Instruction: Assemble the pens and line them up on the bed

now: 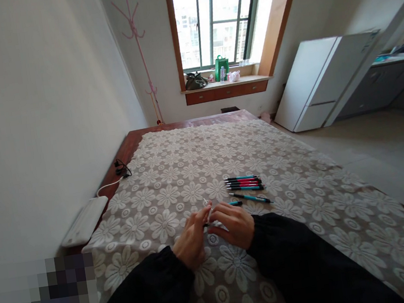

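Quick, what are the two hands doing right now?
Left hand: closed, pinching a thin pen part.
Right hand: closed around the pen.

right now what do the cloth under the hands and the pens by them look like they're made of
The cloth looks like cream lace or crochet: an openwork pattern of repeated flowers with small holes between them, matte. The pens in the row look like glossy plastic, with smooth teal and red barrels and dark tips. The one between the left hand and right hand is too hidden to judge.
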`<state>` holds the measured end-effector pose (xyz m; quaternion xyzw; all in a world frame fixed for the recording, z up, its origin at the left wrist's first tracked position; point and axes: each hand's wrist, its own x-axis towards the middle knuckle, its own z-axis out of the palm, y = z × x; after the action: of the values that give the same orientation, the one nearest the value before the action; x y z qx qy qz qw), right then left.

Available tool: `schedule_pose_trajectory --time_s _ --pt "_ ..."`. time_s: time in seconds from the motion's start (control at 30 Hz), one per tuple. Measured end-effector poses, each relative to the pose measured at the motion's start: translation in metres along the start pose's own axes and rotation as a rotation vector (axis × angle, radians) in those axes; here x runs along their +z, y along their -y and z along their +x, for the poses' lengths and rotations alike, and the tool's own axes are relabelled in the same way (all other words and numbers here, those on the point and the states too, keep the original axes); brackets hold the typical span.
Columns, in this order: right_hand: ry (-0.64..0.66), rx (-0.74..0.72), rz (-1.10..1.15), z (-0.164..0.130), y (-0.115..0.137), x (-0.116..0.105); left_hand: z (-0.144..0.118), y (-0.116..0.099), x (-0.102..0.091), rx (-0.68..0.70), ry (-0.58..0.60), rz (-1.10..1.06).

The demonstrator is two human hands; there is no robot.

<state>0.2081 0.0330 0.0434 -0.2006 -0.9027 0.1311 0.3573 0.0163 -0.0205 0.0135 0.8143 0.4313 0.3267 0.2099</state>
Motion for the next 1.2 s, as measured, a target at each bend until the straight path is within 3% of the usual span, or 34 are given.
schedule_pose_trajectory --time_s 0.2,0.33,0.47,0.77,0.93,1.2 --pt "-0.329 0.301 0.248 0.005 -0.008 -0.017 0.007 -0.006 -0.009 -0.173 -0.279 -0.238" --pt "-0.548 0.492 0.563 0.003 -0.025 -0.027 0.008 -0.008 -0.012 -0.254 -0.289 -0.296" --pt "-0.689 0.569 0.807 0.002 -0.035 -0.026 0.009 -0.009 -0.015 -0.339 -0.265 -0.241" --pt "-0.766 0.552 0.924 0.006 -0.029 -0.026 0.01 -0.003 -0.015 -0.4 -0.262 -0.326" --pt "-0.685 0.524 0.869 0.005 -0.018 -0.025 0.01 -0.001 -0.015 -0.301 -0.25 -0.126" --pt "-0.623 0.518 0.84 0.008 -0.008 -0.026 0.01 0.0 -0.015 -0.286 -0.294 0.011"
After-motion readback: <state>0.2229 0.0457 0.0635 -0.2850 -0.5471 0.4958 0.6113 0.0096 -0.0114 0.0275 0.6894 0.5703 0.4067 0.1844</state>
